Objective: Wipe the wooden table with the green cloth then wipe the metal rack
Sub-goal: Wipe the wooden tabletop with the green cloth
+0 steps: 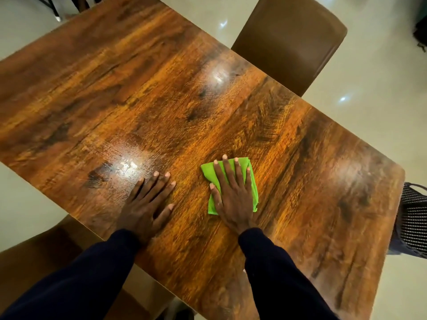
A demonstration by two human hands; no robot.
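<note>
Cloth [208, 173]: lay folded on table [161, 100], toward 5 o'clock of the top. Right hand [233, 195]: spread flat, pressed on cloth, seemingly to drive the wipe. Left hand [147, 202]: spread flat on wood, 9 o'clock of cloth, likely bracing.

Glossy dark-grained wooden table [184, 100] catching lamp glare, soft matt green cloth [253, 181] at 5 o'clock, smooth brown leather-look chair [291, 40] at 1 o'clock, polished pale floor [369, 88], dark woven mesh [413, 222] at 4 o'clock
</note>
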